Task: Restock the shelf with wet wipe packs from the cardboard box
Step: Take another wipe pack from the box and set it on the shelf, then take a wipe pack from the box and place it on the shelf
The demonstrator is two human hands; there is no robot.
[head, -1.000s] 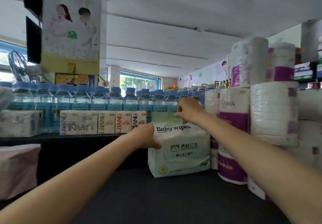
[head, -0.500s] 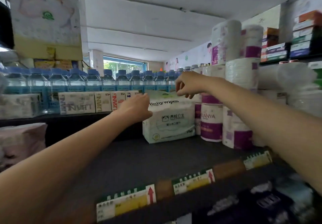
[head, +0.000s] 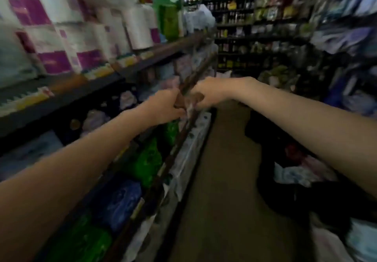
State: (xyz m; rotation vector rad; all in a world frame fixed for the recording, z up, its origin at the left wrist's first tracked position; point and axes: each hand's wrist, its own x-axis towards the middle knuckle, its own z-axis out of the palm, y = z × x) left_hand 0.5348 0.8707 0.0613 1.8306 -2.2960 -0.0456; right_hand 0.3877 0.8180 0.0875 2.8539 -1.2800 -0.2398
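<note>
A person's left hand (head: 165,106) and right hand (head: 208,92) meet in mid-air over a shop aisle, fingers loosely curled, seemingly empty; blur hides any grip. No wet wipe pack or cardboard box shows here. Such packs are likely soft, light and slightly slick, best taken by both short ends. Purple-banded paper rolls (head: 85,37) crowd the upper shelf (head: 61,96); green bags (head: 149,159) fill the tier below.

Motion blur smears the whole aisle

Labels on the toilet-paper rolls (head: 61,43) are unreadable — below them, both hands' (head: 163,106) fingers blur together; grip cannot be told.
</note>
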